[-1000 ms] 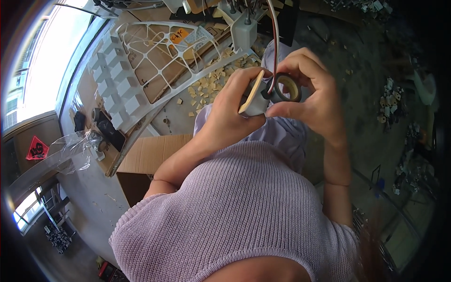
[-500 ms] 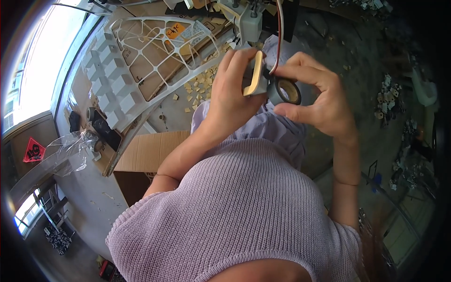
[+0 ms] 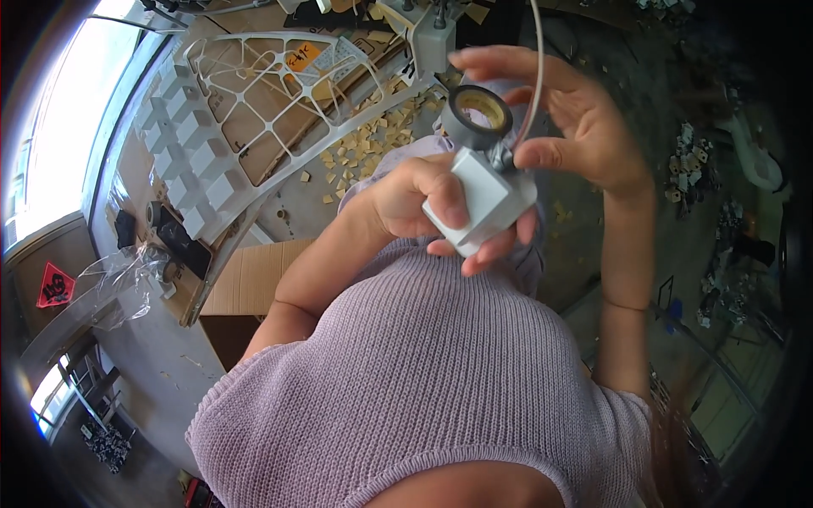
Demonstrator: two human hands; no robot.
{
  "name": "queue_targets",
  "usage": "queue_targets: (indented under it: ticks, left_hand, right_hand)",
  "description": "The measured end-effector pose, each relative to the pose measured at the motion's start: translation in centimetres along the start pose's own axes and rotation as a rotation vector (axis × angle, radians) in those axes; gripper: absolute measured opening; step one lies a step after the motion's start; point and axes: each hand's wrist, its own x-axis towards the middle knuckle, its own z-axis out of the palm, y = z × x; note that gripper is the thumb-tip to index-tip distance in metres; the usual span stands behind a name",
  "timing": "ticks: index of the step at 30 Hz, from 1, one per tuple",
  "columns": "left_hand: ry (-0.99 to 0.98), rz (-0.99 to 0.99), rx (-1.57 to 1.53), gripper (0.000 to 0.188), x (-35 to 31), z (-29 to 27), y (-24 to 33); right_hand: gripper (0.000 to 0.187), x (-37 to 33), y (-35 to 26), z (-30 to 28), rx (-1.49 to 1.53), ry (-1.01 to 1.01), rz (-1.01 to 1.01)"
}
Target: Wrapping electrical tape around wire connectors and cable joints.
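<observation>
My left hand (image 3: pixel 402 199) grips a small white block-shaped housing (image 3: pixel 484 196), its thumb on the near face and its fingers curled beneath. A roll of dark grey tape (image 3: pixel 461 131) stands against the far end of the housing, where a thin pale cable (image 3: pixel 539 59) comes out. My right hand (image 3: pixel 597 127) is raised just right of the roll and cable, its fingers stretched and spread. Its thumb lies close to the cable's base; whether it touches is not clear. The fingers are slightly blurred.
On the left, a white lattice frame (image 3: pixel 271 123) with a row of blocky white pieces (image 3: pixel 207 157) rests on a bench. Small tan chips (image 3: pixel 373 140) lie scattered beyond my lap. An open cardboard box (image 3: pixel 246 284) stands by my left arm. Clusters of small parts (image 3: pixel 690 161) lie at right.
My left hand has turned the housing over, so its white faces show, and lowered it. The tape roll has swung to the housing's far side. My right hand has let go of the roll and spread its fingers.
</observation>
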Motion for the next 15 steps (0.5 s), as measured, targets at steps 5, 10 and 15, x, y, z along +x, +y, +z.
queue_targets:
  ticks: [5,10,15]
  left_hand:
    - [-0.176,-0.091,-0.206,0.064,-0.2,0.1,-0.8]
    - [-0.31,-0.228,-0.375,0.062,-0.1,0.4,-1.0]
    - [-0.174,-0.126,-0.157,0.057,-0.2,-0.1,-0.7]
  right_hand:
    - [0.05,2.1,1.9,-1.8,0.063,-0.429,-0.186]
    - [0.03,3.5,1.8,-1.6,0.144,-0.553,-0.275]
    - [0.015,3.3,0.9,-0.9,-0.118,-0.427,-0.355]
